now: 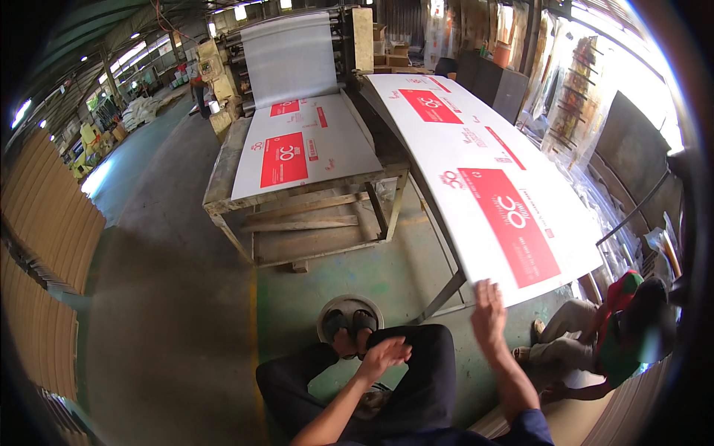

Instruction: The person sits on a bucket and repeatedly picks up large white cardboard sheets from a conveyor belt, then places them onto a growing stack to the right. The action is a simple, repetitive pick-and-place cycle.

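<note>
My left hand (383, 357) hovers over my lap, fingers loosely stretched out and holding nothing. My right hand (489, 311) reaches forward with straightened fingers. Its fingertips meet the near left corner of a large white sheet printed in red (461, 215); whether they press on it or only brush it, I cannot tell. That sheet lies on a long sloping stand to the right. A second white sheet with red print (249, 167) rests on a worn metal table (297, 186), its far end below the rollers of a machine (290, 56).
A seated co-worker (632, 327) in a red and green top is close on my right. Stacks of brown board (44, 208) rise along the left. My sandalled feet rest on a round base (349, 303). Wooden slats (309, 223) lie under the table.
</note>
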`<state>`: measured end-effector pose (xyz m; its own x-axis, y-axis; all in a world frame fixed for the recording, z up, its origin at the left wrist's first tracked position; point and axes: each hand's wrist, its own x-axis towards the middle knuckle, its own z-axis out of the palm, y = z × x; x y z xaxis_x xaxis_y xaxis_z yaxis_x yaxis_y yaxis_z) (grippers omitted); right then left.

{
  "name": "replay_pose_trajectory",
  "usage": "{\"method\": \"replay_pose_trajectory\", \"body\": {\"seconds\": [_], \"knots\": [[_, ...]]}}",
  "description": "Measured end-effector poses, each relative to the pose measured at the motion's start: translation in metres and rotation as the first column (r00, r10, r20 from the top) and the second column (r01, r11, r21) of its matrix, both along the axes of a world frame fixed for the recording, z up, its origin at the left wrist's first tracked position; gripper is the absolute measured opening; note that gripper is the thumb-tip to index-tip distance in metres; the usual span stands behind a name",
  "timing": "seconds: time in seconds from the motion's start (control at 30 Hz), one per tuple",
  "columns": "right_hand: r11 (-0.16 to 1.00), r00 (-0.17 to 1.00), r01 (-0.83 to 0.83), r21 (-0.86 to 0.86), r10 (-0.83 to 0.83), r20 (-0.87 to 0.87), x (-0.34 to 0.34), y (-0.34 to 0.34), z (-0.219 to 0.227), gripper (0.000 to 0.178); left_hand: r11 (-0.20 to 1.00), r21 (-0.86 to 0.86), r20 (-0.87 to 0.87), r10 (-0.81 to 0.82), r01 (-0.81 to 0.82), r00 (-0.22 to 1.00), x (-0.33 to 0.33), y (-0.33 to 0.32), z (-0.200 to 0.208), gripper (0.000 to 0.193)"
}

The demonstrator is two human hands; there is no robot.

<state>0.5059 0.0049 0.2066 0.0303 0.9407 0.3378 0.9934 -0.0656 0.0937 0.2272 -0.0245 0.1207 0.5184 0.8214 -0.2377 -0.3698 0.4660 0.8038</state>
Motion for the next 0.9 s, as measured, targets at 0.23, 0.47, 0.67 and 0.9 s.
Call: {"method": "replay_pose_trajectory", "body": {"seconds": [0.23, 0.47, 0.67, 0.9], "knots": [[0.905, 0.829, -0.425, -0.018, 0.381, -0.410, -0.131, -0.068, 0.001, 0.058, 0.981, -0.189, -0.064, -0.054, 0.041, 0.996, 0.008, 0.065, 0.038, 0.037], [0.709, 0.732, 0.617, -0.341, -0.677, -0.082, 0.116, -0.128, 0.002, 0.068, 0.978, 0.013, -0.233, 0.205, -0.208, 0.951, -0.133, 0.043, 0.051, 0.038], [0.713, 0.604, 0.659, -0.240, -0.691, -0.397, 0.128, -0.199, -0.047, 0.081, 0.958, -0.005, -0.346, 0.269, -0.288, 0.899, -0.240, -0.045, 0.050, 0.027], [0.861, 0.703, 0.494, -0.122, -0.478, -0.527, 0.048, -0.157, -0.039, 0.071, 0.819, -0.069, -0.444, 0.486, -0.569, 0.753, -0.311, -0.125, 0.026, 0.043]]}}
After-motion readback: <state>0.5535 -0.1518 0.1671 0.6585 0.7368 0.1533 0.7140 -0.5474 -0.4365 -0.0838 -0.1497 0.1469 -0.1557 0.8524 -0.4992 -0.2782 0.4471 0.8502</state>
